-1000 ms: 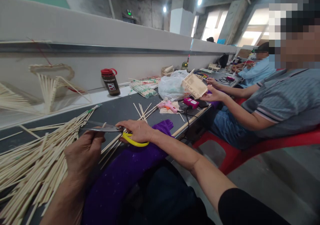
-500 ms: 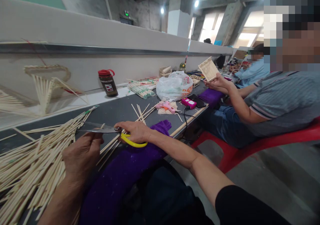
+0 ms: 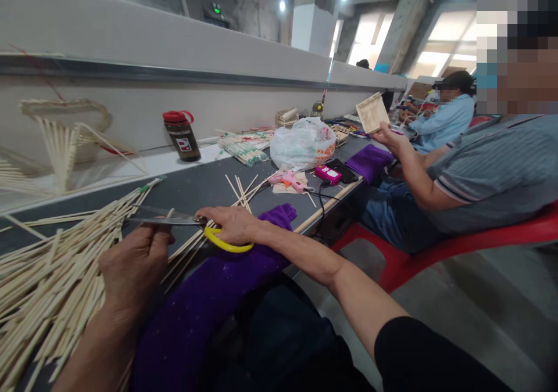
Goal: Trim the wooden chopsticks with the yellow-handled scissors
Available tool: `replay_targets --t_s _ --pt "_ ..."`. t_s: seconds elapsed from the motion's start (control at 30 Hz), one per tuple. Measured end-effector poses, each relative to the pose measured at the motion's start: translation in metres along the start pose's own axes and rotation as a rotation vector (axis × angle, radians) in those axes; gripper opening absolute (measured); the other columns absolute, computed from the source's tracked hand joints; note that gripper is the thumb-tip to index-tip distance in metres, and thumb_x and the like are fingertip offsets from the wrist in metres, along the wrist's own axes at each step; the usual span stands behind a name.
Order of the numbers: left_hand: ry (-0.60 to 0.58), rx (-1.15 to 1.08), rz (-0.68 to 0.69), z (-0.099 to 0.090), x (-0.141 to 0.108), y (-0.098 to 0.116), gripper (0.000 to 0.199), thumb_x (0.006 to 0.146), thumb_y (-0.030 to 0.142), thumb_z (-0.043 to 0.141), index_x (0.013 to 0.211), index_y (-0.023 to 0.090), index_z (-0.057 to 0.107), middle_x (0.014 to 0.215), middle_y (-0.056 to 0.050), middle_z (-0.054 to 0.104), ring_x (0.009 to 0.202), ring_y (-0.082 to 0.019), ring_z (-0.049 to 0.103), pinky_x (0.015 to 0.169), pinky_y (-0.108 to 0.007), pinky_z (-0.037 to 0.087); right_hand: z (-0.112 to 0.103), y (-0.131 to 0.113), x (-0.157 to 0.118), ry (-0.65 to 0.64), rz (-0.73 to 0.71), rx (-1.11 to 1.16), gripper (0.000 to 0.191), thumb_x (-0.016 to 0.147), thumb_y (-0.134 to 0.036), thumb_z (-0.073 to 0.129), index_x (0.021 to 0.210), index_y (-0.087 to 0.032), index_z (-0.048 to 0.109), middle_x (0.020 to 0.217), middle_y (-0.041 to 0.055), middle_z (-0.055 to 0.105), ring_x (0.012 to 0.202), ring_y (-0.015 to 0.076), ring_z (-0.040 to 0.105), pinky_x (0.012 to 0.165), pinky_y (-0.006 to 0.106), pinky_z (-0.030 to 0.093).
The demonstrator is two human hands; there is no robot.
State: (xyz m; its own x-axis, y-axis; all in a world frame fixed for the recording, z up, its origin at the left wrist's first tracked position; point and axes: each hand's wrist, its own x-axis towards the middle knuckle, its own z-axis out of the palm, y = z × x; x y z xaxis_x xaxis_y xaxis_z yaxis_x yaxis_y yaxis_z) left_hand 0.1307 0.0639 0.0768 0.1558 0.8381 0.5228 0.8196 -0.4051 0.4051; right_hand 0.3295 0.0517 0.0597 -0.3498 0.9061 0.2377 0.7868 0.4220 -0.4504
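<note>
My right hand (image 3: pixel 235 225) grips a pair of scissors (image 3: pixel 226 244) with yellow handles. Their metal blades are spread apart and point left, reaching over the fingers of my left hand (image 3: pixel 135 258). That hand is closed in a pinch, and the short end of a thin wooden stick (image 3: pixel 171 212) pokes up from its fingertips by the blades; the rest of it is hidden. To the left lies a big heap of pale wooden sticks (image 3: pixel 65 276). Several more sticks (image 3: pixel 187 250) lie on the table under my right hand. Purple cloth (image 3: pixel 187 310) covers the table edge before me.
A pink glue gun (image 3: pixel 290 179), a magenta box (image 3: pixel 328 175) with a cable, a plastic bag (image 3: pixel 300 145) and a dark bottle (image 3: pixel 182 138) stand farther back. At right, a person on a red chair (image 3: pixel 405 258) holds a small stick panel (image 3: pixel 372 113).
The view has shifted slightly, so most things sit a little farther left. The person at right has tilted the stick panel. My hands keep their grips, with the blades still spread.
</note>
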Motion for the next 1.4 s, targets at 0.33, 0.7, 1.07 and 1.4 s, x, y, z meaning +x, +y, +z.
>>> replay_targets --t_s 0.33,0.7,1.07,1.4 --pt "0.016 0.026 -0.037 -0.0019 0.0012 0.0027 0.032 0.079 0.046 0.043 0.074 0.022 0.063 0.063 -0.004 0.063 0.064 -0.022 0.056 0.062 -0.028 0.033 -0.0019 -0.0022 -0.0002 0.019 -0.018 -0.035 0.045 0.092 -0.035 0.054 0.135 -0.024 0.046 0.128 0.0056 0.065 0.116 0.0219 0.062 0.099 0.039 0.049" --pt "-0.005 0.043 -0.064 -0.0024 0.0028 0.005 0.031 0.078 0.045 0.042 0.075 0.022 0.062 0.062 -0.003 0.056 0.061 -0.021 0.049 0.061 -0.027 0.028 -0.0038 -0.0027 0.0004 -0.002 -0.022 -0.055 0.047 0.095 -0.041 0.05 0.138 -0.024 0.044 0.133 0.0068 0.062 0.121 0.0232 0.059 0.099 0.039 0.048" --pt "0.001 0.037 -0.069 -0.0035 0.0017 0.004 0.028 0.077 0.046 0.043 0.071 0.024 0.06 0.063 -0.003 0.058 0.061 -0.022 0.05 0.059 -0.029 0.028 -0.0017 -0.0016 0.0015 -0.007 0.005 -0.044 0.045 0.094 -0.043 0.051 0.136 -0.028 0.045 0.131 0.0042 0.062 0.121 0.0219 0.059 0.098 0.039 0.049" --pt "-0.004 0.03 -0.057 -0.0047 0.0018 0.0073 0.031 0.079 0.046 0.041 0.071 0.024 0.06 0.064 -0.004 0.059 0.064 -0.023 0.053 0.061 -0.029 0.031 -0.0006 -0.0006 0.0012 0.012 -0.015 -0.029 0.044 0.094 -0.041 0.052 0.135 -0.026 0.047 0.127 0.0063 0.064 0.117 0.0238 0.062 0.094 0.04 0.051"
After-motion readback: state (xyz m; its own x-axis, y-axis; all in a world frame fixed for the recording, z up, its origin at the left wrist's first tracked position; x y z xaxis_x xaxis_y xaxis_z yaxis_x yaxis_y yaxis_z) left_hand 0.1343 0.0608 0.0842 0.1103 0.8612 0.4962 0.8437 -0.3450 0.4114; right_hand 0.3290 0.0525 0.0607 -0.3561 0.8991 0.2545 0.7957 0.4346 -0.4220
